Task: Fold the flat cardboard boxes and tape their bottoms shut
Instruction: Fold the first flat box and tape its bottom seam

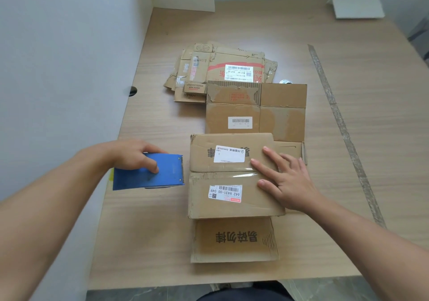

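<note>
A folded cardboard box (222, 205) stands in front of me on the wooden table (162, 242), its two flaps closed on top with clear tape along the seam. My right hand (285, 180) lies flat with spread fingers on the right end of that seam. My left hand (137, 155) grips a blue tape dispenser (151, 173) just left of the box, its cutting edge facing the box. A flat box (278, 115) lies behind the folded one. Farther back sits a pile of flattened boxes (209, 68).
A white wall (69, 57) runs along the table's left side. A strip of old tape (343, 133) crosses the table on the right. A small round metallic object (286, 81) peeks out behind the flat box. A white object (357, 7) sits at the far right corner.
</note>
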Available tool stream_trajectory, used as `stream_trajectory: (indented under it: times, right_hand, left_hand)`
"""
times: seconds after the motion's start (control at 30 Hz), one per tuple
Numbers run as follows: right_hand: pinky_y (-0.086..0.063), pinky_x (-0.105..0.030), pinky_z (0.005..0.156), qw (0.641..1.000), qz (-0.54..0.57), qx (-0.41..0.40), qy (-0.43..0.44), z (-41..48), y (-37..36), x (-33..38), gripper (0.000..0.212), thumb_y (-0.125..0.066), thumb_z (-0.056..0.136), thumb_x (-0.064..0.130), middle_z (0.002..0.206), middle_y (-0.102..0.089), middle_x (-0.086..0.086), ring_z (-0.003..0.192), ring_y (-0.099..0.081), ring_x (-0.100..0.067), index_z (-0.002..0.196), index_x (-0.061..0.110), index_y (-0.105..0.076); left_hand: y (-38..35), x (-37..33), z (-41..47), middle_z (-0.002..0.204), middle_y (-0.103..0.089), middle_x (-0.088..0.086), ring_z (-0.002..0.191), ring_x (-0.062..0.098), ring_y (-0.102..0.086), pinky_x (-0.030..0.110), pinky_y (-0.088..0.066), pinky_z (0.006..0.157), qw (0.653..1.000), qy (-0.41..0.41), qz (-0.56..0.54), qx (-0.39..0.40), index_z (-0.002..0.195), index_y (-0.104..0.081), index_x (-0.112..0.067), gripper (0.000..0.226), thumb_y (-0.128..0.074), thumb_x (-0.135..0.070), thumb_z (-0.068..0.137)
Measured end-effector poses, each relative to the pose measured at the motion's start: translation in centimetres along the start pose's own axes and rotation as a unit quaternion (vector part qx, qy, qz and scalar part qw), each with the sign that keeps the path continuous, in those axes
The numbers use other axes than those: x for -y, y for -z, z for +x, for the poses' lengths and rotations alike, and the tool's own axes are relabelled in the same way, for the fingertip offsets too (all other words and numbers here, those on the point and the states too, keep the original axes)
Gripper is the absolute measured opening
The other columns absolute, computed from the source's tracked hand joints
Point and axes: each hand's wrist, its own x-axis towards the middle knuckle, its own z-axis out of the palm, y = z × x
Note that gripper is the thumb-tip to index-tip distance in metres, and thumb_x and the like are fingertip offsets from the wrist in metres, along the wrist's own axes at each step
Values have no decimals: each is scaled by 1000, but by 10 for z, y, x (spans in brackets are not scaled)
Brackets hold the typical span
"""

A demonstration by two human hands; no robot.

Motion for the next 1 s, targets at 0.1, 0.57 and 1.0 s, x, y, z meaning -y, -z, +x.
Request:
stream_trajectory:
  times: [0.1,0.57,1.0]
  right_hand:
    - [4,-62,117,1000,-22,10,-1,2,5,2,51,2,81,84,141,39,40,148,21,-18,131,79,13]
    - [15,-42,119,998,-44,-34,-28,-22,-16,64,76,-16,98,66,162,24,-7,148,26,-26,157,25,8]
    - [15,-56,117,996,-25,-44,-72,-27,-14,25,67,3,74,91,162,26,1,147,30,-29,135,71,21]
  left_hand:
    - [-10,-2,8,116,-64,-20,107,8,-58,33,-44,99,1000,2,3,-10,120,-56,-58,42,-67,-36,87]
    - [-86,-38,-1,100,-67,-27,94,2,-62,27,-50,85,987,-40,-156,-25,108,-62,-61,44,-64,-47,67]
    - [-117,-45,-11,106,-69,-23,98,6,-65,35,-48,96,974,-38,-219,-33,112,-61,-61,48,-60,-48,66]
